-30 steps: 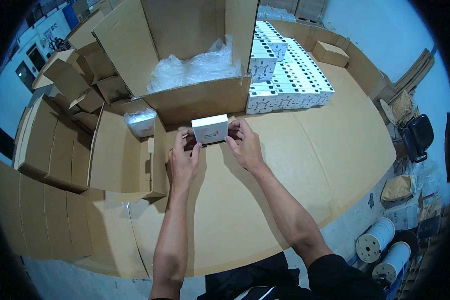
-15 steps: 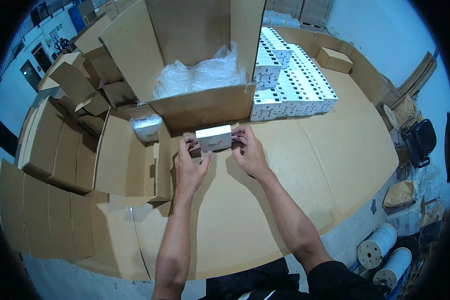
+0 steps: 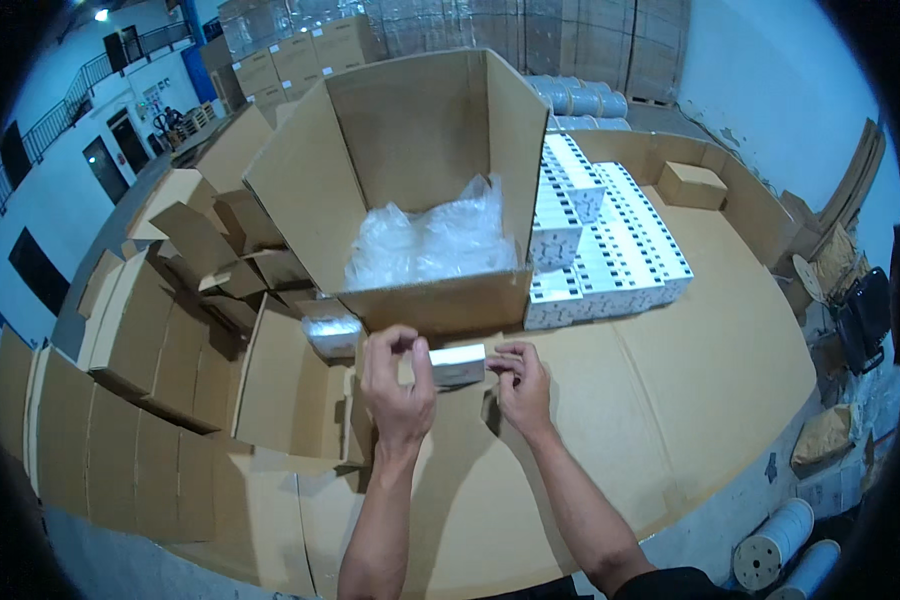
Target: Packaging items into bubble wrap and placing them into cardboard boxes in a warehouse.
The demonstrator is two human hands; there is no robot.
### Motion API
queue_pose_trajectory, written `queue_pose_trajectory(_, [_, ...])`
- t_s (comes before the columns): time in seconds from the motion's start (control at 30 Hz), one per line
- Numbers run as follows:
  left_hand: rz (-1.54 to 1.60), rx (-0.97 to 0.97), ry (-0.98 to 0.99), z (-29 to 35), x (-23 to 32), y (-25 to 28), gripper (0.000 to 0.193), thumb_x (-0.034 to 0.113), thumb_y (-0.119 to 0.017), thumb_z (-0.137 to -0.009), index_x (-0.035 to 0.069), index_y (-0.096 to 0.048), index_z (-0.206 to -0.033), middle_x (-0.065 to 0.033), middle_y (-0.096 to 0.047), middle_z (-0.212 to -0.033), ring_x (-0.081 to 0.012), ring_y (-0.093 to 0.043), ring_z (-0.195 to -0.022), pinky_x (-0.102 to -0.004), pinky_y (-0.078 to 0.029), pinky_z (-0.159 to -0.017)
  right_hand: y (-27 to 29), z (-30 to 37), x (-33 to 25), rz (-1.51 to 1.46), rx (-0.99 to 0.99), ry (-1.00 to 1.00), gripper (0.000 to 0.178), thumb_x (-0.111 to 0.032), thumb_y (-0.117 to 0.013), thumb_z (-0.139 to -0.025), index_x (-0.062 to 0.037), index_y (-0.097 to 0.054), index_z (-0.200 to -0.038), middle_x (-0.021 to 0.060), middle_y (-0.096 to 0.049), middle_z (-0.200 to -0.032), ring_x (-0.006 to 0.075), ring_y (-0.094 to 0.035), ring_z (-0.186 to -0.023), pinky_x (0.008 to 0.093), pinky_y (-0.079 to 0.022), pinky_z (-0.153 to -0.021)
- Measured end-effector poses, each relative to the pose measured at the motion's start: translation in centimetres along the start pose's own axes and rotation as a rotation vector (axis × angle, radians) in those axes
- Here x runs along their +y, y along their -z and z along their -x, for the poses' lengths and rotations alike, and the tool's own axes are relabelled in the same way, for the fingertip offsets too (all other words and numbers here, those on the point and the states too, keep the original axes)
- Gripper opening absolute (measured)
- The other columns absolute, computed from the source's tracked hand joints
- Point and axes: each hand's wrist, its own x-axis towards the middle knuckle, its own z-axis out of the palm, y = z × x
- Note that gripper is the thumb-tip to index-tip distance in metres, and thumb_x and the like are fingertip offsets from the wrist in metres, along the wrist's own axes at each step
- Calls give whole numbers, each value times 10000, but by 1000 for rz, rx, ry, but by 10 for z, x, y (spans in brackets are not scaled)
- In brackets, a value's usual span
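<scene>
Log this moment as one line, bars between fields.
left hand: at small white box, left end | right hand: its right end | contact: unclear | behind: open cardboard carton, crumpled clear plastic inside

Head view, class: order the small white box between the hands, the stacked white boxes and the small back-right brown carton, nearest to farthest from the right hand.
1. Small white box: left of the right hand.
2. Stacked white boxes: beyond, to the right.
3. Small brown carton: farther back, right.
</scene>
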Motion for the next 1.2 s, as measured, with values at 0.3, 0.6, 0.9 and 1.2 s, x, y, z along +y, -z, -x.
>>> queue_pose_trajectory(0.3, [-190, -248, 115, -224, -64, -59, 215, 141, -674, -892, -11, -711, -1039, -206, -741, -994, -352, -730, -909, -425, -559, -844, 3, 2, 1, -92, 68, -57, 275, 127, -422, -880, 37, -549, -1107, 142, -707, -951, 225, -749, -937, 319, -581, -811])
queue_pose_trajectory(0.6, [-768, -682, 184, -263, -185, -127, 553, 449, -789, -783, -43, -739, -1030, -262, -716, -1086, -398, -693, -1042, -449, -544, -934, 0, 4, -5, -86, 78, -104, 184, 81, -470, -909, 37, -568, -1059, 130, -709, -928, 212, -753, -893, 301, -587, -768])
queue_pose_trajectory(0.9, [-796, -576, 277, -257, -220, -137, 460, 295, -837, -735, -38, -720, -1031, -250, -714, -1087, -385, -693, -1053, -462, -552, -937, -3, 1, -9, -41, 25, -133, 183, 93, -471, -885, 45, -566, -1035, 133, -706, -965, 212, -754, -895, 300, -592, -775])
queue_pose_trajectory(1.2, [-326, -410, 316, -270, -150, -104, 395, 253, -898, -722, -3, -744, -980, -98, -737, -843, -175, -685, -774, -341, -550, -769, 0, 6, -7, -52, 25, -115, 210, 118, -406, -904, 66, -528, -1067, 138, -658, -994, 214, -726, -914, 319, -596, -826])
